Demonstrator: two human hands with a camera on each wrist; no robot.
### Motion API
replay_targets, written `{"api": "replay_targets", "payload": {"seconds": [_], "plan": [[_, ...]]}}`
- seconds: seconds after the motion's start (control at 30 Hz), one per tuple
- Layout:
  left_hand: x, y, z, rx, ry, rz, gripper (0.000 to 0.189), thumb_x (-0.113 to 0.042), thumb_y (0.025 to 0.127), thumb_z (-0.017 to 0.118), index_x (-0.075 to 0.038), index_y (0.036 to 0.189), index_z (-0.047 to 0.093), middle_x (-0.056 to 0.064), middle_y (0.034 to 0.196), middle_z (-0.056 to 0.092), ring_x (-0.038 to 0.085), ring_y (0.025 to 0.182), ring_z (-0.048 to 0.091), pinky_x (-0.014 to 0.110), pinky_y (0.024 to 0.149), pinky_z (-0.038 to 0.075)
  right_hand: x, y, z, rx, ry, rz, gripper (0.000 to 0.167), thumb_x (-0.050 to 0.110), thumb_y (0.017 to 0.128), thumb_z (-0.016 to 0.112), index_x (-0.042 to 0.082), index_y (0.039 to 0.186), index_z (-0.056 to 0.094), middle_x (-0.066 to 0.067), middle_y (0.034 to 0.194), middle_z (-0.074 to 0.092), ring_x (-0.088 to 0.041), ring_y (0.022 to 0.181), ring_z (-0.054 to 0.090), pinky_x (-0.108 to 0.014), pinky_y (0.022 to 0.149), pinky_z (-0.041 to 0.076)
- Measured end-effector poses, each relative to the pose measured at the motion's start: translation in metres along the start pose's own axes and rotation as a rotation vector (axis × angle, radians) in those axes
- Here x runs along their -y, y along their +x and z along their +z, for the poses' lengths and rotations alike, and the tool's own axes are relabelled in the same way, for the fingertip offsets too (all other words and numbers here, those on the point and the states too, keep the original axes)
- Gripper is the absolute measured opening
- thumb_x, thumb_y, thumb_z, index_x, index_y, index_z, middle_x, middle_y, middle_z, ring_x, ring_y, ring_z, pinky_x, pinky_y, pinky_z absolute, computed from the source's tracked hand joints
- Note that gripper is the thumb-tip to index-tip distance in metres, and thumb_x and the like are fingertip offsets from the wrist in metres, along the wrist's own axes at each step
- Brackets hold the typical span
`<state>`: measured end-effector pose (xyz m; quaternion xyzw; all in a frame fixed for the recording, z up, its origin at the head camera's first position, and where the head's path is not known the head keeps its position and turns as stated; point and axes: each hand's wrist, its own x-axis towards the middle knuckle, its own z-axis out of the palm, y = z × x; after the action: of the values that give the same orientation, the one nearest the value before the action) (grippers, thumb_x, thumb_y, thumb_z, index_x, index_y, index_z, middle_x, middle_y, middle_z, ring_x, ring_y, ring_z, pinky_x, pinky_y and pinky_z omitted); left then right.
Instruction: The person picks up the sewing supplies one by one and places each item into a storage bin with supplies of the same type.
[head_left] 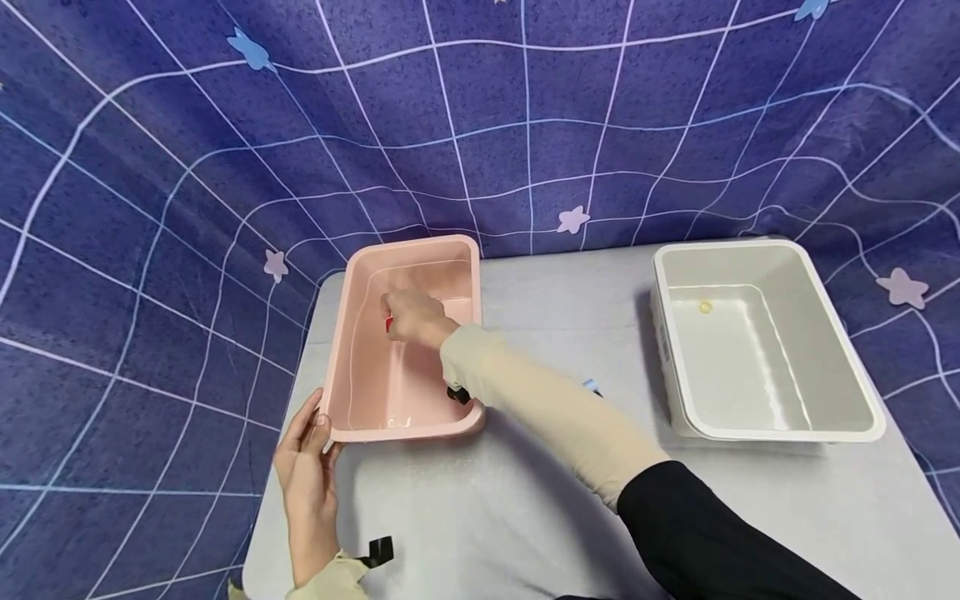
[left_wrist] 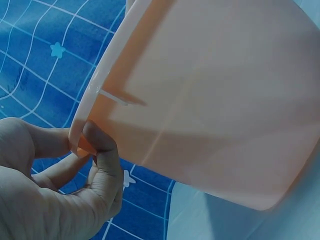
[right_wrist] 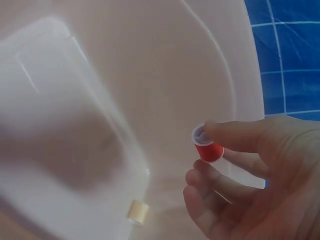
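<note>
Grey desk (head_left: 555,300). Left hand (head_left: 306,471) pinches pink bin (head_left: 412,434) by its rim, likely steadying it. Right hand (head_left: 414,315) pinches red spool (right_wrist: 209,152) inside.

The 2 hands are bare, the left hand (head_left: 307,471) by the tabletop's (head_left: 450,517) left edge and the right hand (head_left: 415,315) alike. On the right arm a plain black sleeve (head_left: 712,517) meets a long beige sleeve (head_left: 555,408), lightly creased. Toward the tabletop's near left corner, a wrinkled beige cuff (head_left: 333,579) has 1 small, squarish black block (head_left: 381,550) beside it. 1 black piece (head_left: 457,395) shows below the right cuff (head_left: 459,354).
</note>
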<state>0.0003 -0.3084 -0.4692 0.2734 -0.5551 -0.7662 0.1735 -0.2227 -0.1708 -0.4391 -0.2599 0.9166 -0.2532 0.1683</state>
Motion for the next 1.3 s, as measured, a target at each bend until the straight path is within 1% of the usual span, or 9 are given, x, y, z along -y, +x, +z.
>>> {"api": "replay_targets", "payload": {"seconds": [0.13,0.23,0.3,0.5,0.67,0.77,0.93,1.17,1.3], "plan": [[0.0,0.0,-0.001,-0.003,-0.008,0.002,0.047,-0.004,0.103,0.061,0.0,0.149,0.054,0.007,0.123,0.062,0.015,0.109,0.069,0.023,0.075,0.064,0.004,0.002,0.013,0.026,-0.004,0.01,0.013,0.011,0.086,0.067,0.021,0.087,0.058,0.006,0.087,0.058,-0.013,0.076,0.053,-0.032,0.057,0.046],[0.0,0.0,-0.001,-0.003,-0.005,-0.001,0.047,-0.004,0.103,0.061,-0.001,0.149,0.055,0.007,0.123,0.061,0.015,0.11,0.069,0.023,0.077,0.064,0.006,0.0,0.02,0.042,-0.01,0.02,0.015,0.011,0.087,0.066,0.02,0.083,0.055,0.005,0.084,0.058,-0.016,0.074,0.055,-0.034,0.057,0.048],[0.001,0.0,0.0,-0.001,-0.003,-0.007,0.047,-0.004,0.103,0.061,-0.002,0.15,0.055,0.006,0.122,0.061,0.015,0.11,0.069,0.024,0.078,0.064,0.005,0.0,0.023,0.052,-0.017,0.039,0.015,0.012,0.087,0.068,0.019,0.085,0.055,0.003,0.084,0.06,-0.017,0.075,0.057,-0.035,0.059,0.05],[0.0,0.0,0.001,0.008,0.013,-0.012,0.047,-0.007,0.104,0.061,-0.003,0.15,0.055,0.006,0.125,0.06,0.016,0.111,0.069,0.024,0.081,0.063,-0.001,0.008,0.024,0.079,-0.059,0.104,0.006,0.015,0.093,0.067,0.019,0.097,0.064,0.001,0.101,0.07,-0.016,0.081,0.06,-0.036,0.064,0.053],[0.001,0.0,-0.002,0.004,0.023,-0.015,0.047,-0.006,0.104,0.06,-0.003,0.15,0.054,0.004,0.122,0.06,0.013,0.11,0.068,0.023,0.081,0.063,-0.006,0.019,0.027,0.096,-0.061,0.159,0.005,0.013,0.094,0.065,0.019,0.094,0.066,0.003,0.095,0.067,-0.013,0.076,0.053,-0.032,0.061,0.05],[0.002,-0.001,-0.003,0.013,0.016,-0.003,0.047,-0.005,0.104,0.06,-0.002,0.151,0.053,0.005,0.122,0.06,0.013,0.109,0.068,0.024,0.081,0.063,-0.007,0.026,0.031,0.094,-0.062,0.177,0.005,0.015,0.095,0.065,0.019,0.096,0.068,0.003,0.098,0.067,-0.013,0.078,0.055,-0.033,0.062,0.051],[0.004,-0.001,-0.005,0.033,0.016,0.002,0.047,-0.006,0.105,0.059,-0.002,0.152,0.052,0.005,0.126,0.061,0.013,0.112,0.069,0.024,0.082,0.063,-0.006,0.033,0.042,0.137,-0.096,0.214,0.009,0.014,0.096,0.062,0.02,0.101,0.067,0.003,0.1,0.068,-0.013,0.078,0.056,-0.031,0.06,0.05],[0.003,0.0,-0.005,0.021,0.016,-0.008,0.048,-0.008,0.105,0.06,-0.003,0.151,0.053,0.005,0.125,0.061,0.013,0.11,0.069,0.023,0.081,0.063,-0.003,0.041,0.052,0.19,-0.106,0.229,0.012,0.008,0.091,0.066,0.02,0.093,0.068,0.002,0.092,0.066,-0.013,0.067,0.049,-0.028,0.051,0.041],[0.002,0.0,-0.004,0.021,0.014,-0.013,0.048,-0.008,0.104,0.061,-0.003,0.152,0.052,0.005,0.124,0.061,0.012,0.11,0.069,0.023,0.081,0.063,-0.003,0.046,0.058,0.21,-0.124,0.247,0.013,0.011,0.097,0.062,0.021,0.092,0.068,0.003,0.089,0.066,-0.013,0.066,0.05,-0.029,0.053,0.043]]}}
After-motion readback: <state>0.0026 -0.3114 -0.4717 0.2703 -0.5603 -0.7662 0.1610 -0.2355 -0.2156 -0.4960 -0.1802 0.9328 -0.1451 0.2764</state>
